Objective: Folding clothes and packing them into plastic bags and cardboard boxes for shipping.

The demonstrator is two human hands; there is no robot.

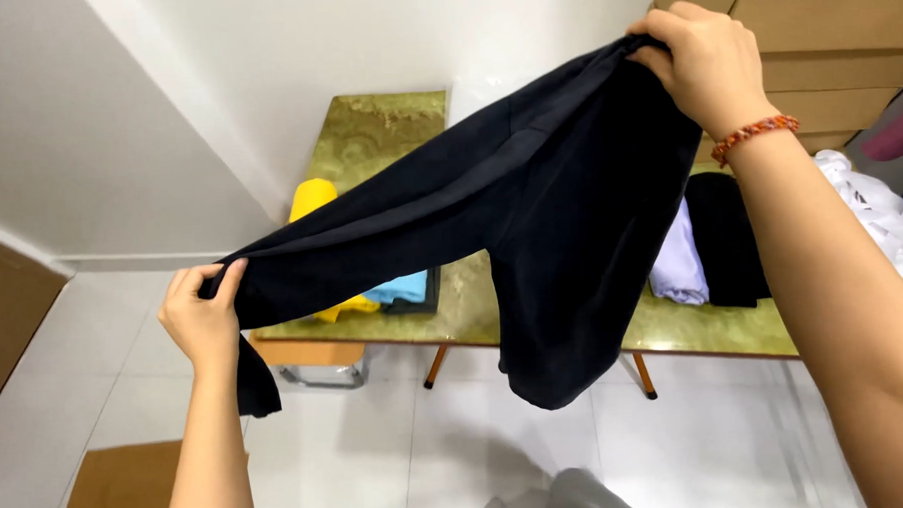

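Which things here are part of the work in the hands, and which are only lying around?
In hand:
- black cloth garment, stretched in the air between both hands
- left hand, grip on one end
- right hand, grip on the other end

Lying about:
- glossy green-gold table
- yellow folded cloth
- light blue folded cloth
- lilac folded cloth
- black folded cloth
- brown cardboard boxes

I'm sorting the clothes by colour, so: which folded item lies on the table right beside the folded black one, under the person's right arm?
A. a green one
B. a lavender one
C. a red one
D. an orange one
B: a folded lavender garment lies against the folded black garment on the greenish-gold table, below the right hand.
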